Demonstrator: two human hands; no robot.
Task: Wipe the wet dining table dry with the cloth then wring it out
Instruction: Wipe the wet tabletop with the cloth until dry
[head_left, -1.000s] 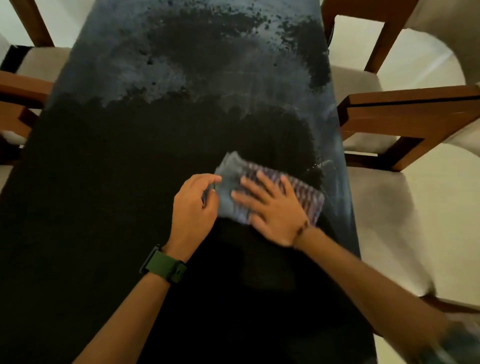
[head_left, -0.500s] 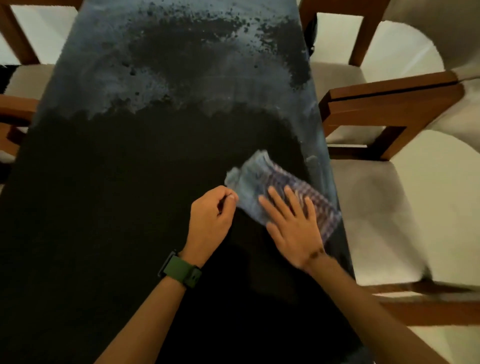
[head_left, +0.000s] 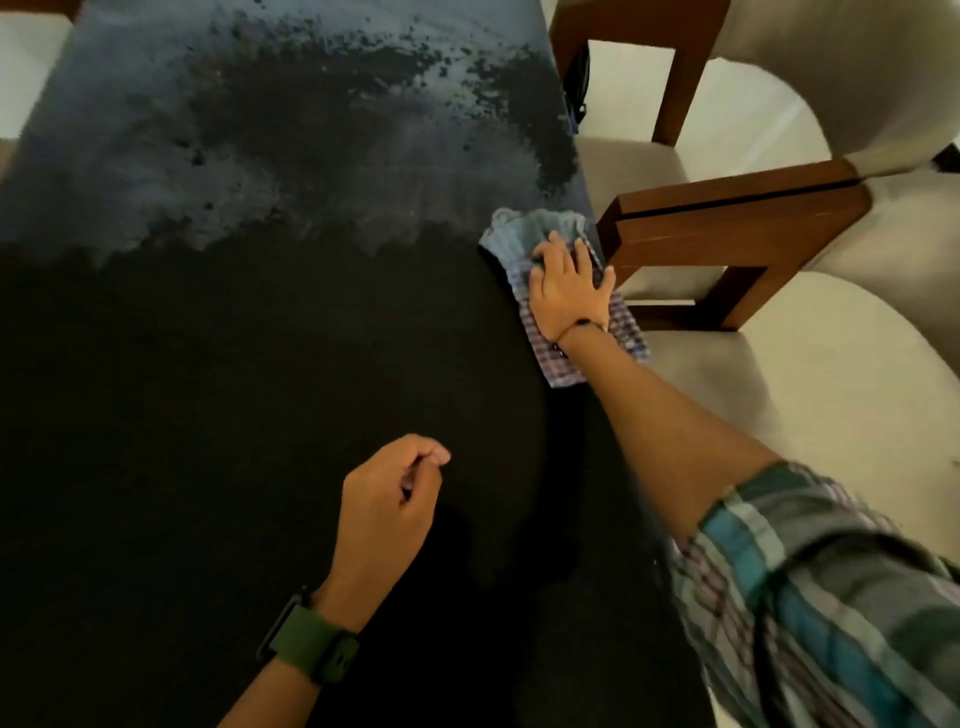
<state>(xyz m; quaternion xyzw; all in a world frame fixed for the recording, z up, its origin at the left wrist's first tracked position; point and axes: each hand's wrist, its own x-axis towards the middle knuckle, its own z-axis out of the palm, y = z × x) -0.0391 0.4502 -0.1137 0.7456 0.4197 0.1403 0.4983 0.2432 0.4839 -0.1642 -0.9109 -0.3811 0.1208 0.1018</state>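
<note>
The cloth, a checked piece with a bluish bunched far end, is laid flat at the right edge of the dark table, with its near corner hanging slightly past that edge. It is pressed down by the right hand, which is set palm-down on the middle of it. The right fingers are held straight and spread, pointing away from the person, and the thumb is stretched out toward the table edge; nothing is gripped or pinched. The right arm is extended forward and to the left across the table's right edge, the forearm bare, with a thin dark band worn at the wrist and a rolled plaid sleeve seen at the lower right.

The left hand is held above the near, dark part of the table, well apart from the cloth. Its fingers are loosely curled toward the thumb and nothing is held in them. A green watch is worn on the left wrist, and the forearm runs in from the bottom edge.

A pale, streaked and speckled sheen is shown across the far half of the table. Wooden chairs with pale cushions are placed just beside the right edge.
</note>
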